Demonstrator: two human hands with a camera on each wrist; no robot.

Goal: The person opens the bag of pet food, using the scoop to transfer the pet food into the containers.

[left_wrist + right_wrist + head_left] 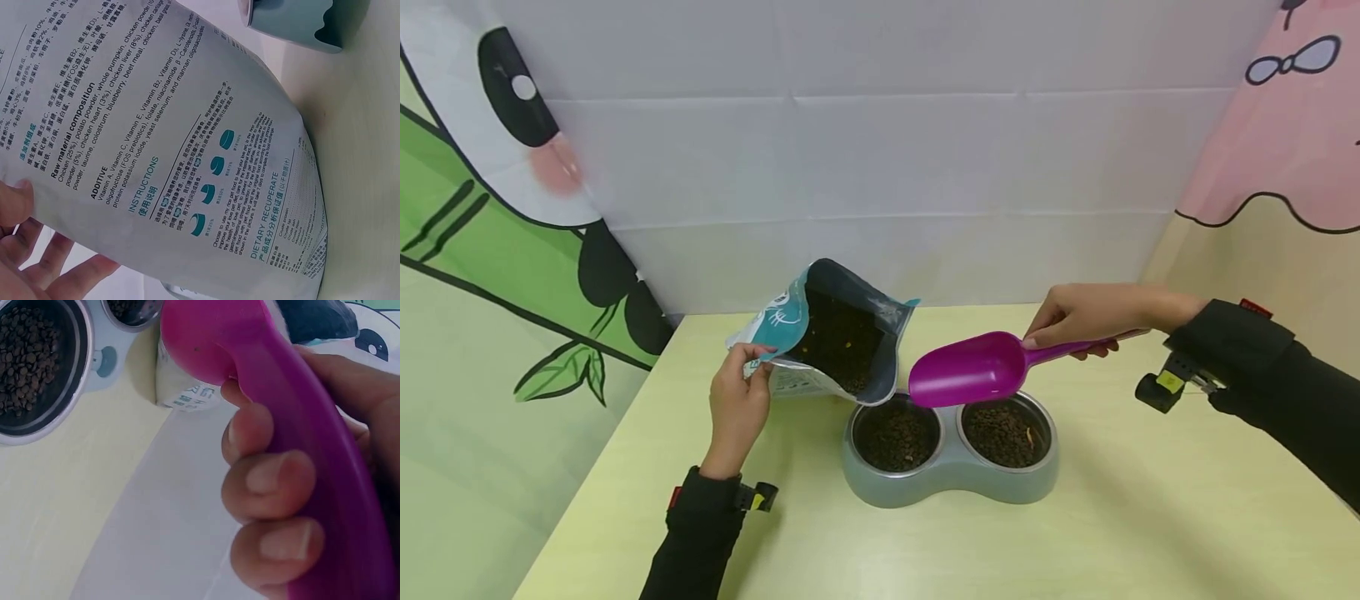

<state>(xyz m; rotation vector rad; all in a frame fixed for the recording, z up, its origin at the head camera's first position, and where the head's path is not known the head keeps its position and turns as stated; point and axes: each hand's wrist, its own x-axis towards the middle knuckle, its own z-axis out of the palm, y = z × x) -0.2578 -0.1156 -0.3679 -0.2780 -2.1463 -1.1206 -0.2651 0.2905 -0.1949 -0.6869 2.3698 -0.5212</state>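
My left hand [741, 408] grips the top edge of a blue and white pet food bag [786, 321]. The bag leans with its wide mouth toward the right, and dark kibble [835, 342] shows inside. In the left wrist view its printed back panel [162, 150] fills most of the picture. A purple scoop [966, 371] is held by its handle in my right hand [1086, 312]. Its bowl hangs over the rear of a grey-blue double pet bowl [951, 482], just right of the bag's mouth, and looks bare inside. Both steel dishes hold brown kibble [1000, 437].
A pale yellow tabletop [880, 550] carries the double bowl. Behind it hangs a creased white cloth [902, 158], with cartoon prints at the left and right sides.
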